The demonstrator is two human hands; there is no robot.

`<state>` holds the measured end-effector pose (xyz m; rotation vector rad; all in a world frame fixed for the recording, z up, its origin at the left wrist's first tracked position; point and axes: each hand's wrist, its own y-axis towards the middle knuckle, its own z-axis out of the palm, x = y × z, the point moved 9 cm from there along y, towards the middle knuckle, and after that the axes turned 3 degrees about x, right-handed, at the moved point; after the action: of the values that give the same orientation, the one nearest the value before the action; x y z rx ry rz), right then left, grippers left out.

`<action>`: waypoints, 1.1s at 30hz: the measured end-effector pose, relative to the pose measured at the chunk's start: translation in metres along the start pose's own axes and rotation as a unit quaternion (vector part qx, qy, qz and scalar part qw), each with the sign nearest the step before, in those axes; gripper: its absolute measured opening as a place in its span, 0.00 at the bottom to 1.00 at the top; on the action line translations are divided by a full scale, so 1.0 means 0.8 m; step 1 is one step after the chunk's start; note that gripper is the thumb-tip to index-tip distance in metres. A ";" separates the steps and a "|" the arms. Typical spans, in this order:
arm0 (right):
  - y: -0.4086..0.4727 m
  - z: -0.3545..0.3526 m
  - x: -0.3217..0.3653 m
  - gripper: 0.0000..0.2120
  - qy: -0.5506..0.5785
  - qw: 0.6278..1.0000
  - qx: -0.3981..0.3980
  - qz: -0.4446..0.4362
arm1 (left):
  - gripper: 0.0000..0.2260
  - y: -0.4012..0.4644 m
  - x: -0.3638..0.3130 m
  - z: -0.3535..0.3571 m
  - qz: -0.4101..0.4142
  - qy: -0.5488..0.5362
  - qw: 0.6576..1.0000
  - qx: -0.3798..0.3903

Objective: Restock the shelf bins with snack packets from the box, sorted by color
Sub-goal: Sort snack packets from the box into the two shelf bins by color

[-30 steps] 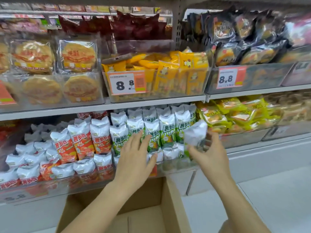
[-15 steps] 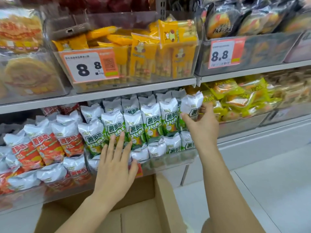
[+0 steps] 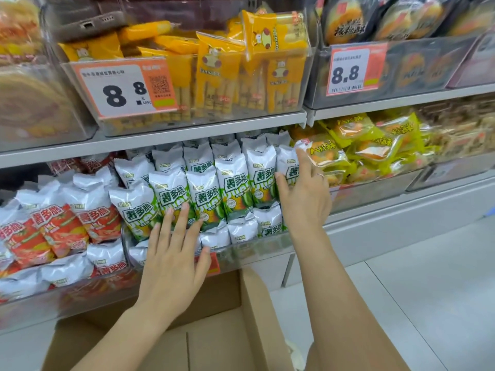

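White-and-green snack packets (image 3: 203,194) stand in rows in a clear shelf bin (image 3: 257,246) on the lower shelf. My right hand (image 3: 304,195) grips one green packet (image 3: 288,164) at the right end of the back row, thumb on its front and fingers along its right side. My left hand (image 3: 174,253) lies flat with straight fingers against the front green packets and the bin's front wall. White-and-red packets (image 3: 64,226) fill the bin to the left. The open cardboard box (image 3: 251,303) sits below my arms; no packets show in its visible part.
Above is a clear bin of yellow stick snacks (image 3: 227,65) with an 8.8 price tag (image 3: 123,89), and a phone (image 3: 88,24) lies on its rim. Yellow-green packets (image 3: 369,145) fill the bin to the right. Pale floor (image 3: 415,290) lies at the lower right.
My right hand has carried the green packet up and left into the right end of the green row. My left hand stayed flat against the front packets. The view has moved closer.
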<state>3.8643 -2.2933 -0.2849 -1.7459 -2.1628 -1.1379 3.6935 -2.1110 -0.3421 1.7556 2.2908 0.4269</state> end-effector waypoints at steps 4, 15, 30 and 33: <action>0.000 0.009 0.006 0.20 -0.031 0.999 0.005 -0.016 | 0.24 0.000 -0.001 0.000 0.000 -0.004 1.000 -0.003; -0.006 0.001 0.008 0.25 0.011 0.998 0.068 -0.015 | 0.25 -0.002 0.001 -0.006 0.003 -0.010 1.000 0.004; -0.082 0.029 0.003 0.10 -0.233 0.911 0.269 -0.207 | 0.12 -0.035 0.027 -0.038 -0.044 0.063 0.996 -0.040; -0.067 0.033 -0.006 0.08 -0.230 0.917 0.263 -0.191 | 0.13 -0.024 0.030 -0.036 -0.047 0.060 0.997 -0.030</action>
<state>3.8277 -2.2830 -0.3312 -1.4758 -2.8206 -0.1178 3.6600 -2.0950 -0.3218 1.6274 2.4044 0.5924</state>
